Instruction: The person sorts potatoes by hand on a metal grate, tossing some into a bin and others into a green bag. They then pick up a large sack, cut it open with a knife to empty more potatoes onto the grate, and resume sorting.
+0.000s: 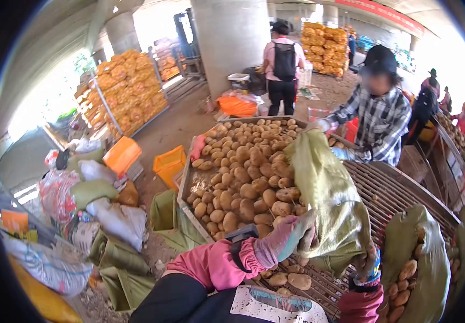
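A green woven sack [329,194] is held up over the slatted sorting table [388,188], its upper end near a co-worker's gloved hand. My left hand [291,235], in a pale, dirty glove, is closed on the sack's near-left edge. At the lower right corner of the same sack, my right hand [368,265] is closed on the fabric, its fingers partly hidden. A large heap of potatoes [248,172] lies left of the sack, with a few loose potatoes [298,281] below it on the slats.
Across the table stands a co-worker [385,121] in a checked shirt. Open sacks of potatoes [418,258] stand at right. Orange crates [169,164], folded green sacks [119,264] and stuffed bags [116,215] fill the left floor. Stacked net bags [127,89] and a pillar [232,43] stand behind.
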